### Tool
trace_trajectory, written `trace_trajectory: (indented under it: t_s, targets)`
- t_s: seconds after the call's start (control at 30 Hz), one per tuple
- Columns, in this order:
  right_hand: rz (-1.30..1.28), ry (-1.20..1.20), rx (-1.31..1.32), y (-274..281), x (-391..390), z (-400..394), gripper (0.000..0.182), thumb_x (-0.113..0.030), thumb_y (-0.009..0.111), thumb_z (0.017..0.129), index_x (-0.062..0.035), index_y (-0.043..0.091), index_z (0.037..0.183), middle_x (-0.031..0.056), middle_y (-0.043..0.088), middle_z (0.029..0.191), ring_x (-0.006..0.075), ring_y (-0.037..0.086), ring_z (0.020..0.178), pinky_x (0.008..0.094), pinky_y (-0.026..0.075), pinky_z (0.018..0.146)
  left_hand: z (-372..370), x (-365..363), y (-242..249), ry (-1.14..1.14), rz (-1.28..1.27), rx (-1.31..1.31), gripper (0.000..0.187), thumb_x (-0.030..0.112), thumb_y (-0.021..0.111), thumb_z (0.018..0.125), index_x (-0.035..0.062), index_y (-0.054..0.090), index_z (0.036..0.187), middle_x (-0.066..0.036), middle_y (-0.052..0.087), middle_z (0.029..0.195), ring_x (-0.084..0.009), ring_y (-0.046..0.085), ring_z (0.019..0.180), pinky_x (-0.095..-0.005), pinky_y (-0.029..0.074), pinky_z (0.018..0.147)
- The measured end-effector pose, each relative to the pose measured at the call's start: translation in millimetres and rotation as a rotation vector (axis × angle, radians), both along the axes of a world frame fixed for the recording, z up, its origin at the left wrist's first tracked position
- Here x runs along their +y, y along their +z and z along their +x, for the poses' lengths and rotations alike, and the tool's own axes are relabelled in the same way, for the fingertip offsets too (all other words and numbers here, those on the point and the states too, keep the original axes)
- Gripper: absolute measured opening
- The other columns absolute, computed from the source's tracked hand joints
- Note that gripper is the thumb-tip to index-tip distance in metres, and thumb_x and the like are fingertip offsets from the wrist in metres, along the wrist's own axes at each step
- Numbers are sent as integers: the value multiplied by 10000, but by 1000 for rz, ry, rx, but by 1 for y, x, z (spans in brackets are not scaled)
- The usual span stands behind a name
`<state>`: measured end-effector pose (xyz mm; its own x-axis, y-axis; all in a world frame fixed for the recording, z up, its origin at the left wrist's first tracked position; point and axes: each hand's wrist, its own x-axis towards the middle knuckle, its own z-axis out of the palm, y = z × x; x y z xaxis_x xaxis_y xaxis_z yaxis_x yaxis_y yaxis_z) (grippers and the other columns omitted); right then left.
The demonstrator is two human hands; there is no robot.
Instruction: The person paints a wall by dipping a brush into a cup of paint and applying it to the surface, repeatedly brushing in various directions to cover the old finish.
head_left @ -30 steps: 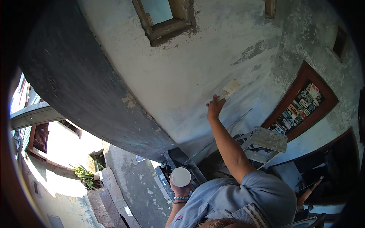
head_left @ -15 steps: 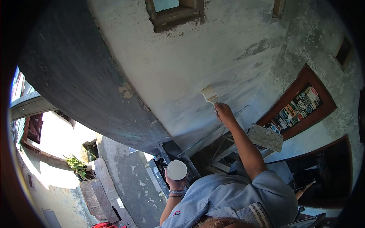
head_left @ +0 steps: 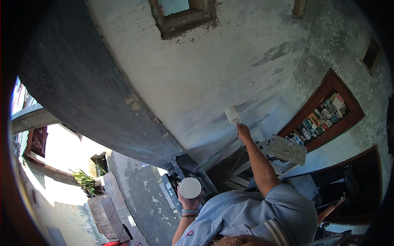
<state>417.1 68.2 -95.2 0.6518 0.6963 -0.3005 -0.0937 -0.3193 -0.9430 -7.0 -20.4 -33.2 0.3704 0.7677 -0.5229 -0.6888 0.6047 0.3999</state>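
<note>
My right hand point(head_left: 243, 132), arm stretched out, grips the handle of a paintbrush point(head_left: 232, 115). The brush's wide, whitened bristles lie against the wall point(head_left: 193, 82), which is patchy white with greyer streaks around the brush. Low and close to my body, my left hand point(head_left: 189, 201) is wrapped round a round white paint container point(head_left: 190, 187). I look down on its pale top; bracelets circle that wrist.
A dark curved wall band point(head_left: 94, 90) runs down the left. Right of my arm are a paint-spattered board point(head_left: 286, 149) and a wooden-framed panel covered in stickers point(head_left: 324, 110). Further down left, a plant point(head_left: 84, 180) stands by the paved ground point(head_left: 137, 192).
My right hand has drawn the brush down and slightly right along the wall, closer to my body. The left hand holds the container in nearly the same place.
</note>
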Motion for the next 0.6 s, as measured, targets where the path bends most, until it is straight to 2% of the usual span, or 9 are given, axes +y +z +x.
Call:
trace_trajectory:
  t_s: [0.1, 0.2, 0.3, 0.37, 0.43, 0.53, 0.6]
  targets:
    - [-12, -53, -18, -12, -9, -1, 286, -281, 451, 1010, -37, 560, 910, 46, 537, 685, 180, 512, 534, 337, 409, 491, -3, 0, 3, 19, -14, 19, 581, 653, 383, 908, 193, 607, 1183, -33, 647, 1113, -278, 611, 1025, -476, 513, 761]
    - [-28, -250, -408, -3, 4, -9, 312, -256, 445, 1009, 23, 565, 1080, 137, 615, 846, 315, 608, 728, 434, 479, 648, -3, 1, -1, 0, 4, -16, 576, 653, 385, 910, 196, 607, 1181, -29, 652, 1095, -273, 615, 1012, -470, 510, 760]
    - [54, -256, -412, 72, 15, -49, 360, -229, 452, 1010, 33, 513, 1249, 235, 616, 1068, 412, 606, 970, 503, 466, 810, 0, 4, -5, 3, -37, -32, 573, 650, 384, 913, 192, 609, 1173, -31, 657, 1087, -271, 622, 1005, -462, 513, 747]
    - [-14, -17, -583, 89, 23, -79, 352, -211, 466, 1009, 43, 497, 1251, 242, 606, 1097, 418, 605, 987, 490, 478, 832, 2, 5, -10, -23, -19, -42, 575, 651, 385, 912, 188, 609, 1170, -34, 657, 1094, -274, 626, 1006, -464, 514, 741]
    - [120, 69, -782, 71, 16, -112, 355, -230, 499, 995, 14, 514, 1252, 236, 622, 1037, 428, 608, 953, 499, 479, 790, 3, 7, -13, -44, 7, -57, 577, 652, 385, 912, 186, 609, 1168, -36, 656, 1101, -276, 629, 1009, -464, 517, 737]
    - [143, 344, -861, 83, -23, -136, 340, -218, 530, 976, -29, 527, 1258, 195, 633, 1032, 392, 622, 943, 481, 491, 781, 3, 6, -14, -62, 35, -75, 580, 654, 383, 913, 185, 607, 1169, -39, 656, 1107, -280, 631, 1016, -466, 525, 738]
    - [98, 517, -909, 95, -28, -110, 325, -222, 541, 968, -56, 547, 1247, 169, 635, 1036, 369, 626, 942, 469, 496, 782, 0, 5, -9, -62, 29, -81, 580, 654, 380, 914, 184, 605, 1170, -41, 657, 1103, -282, 631, 1017, -469, 533, 743]
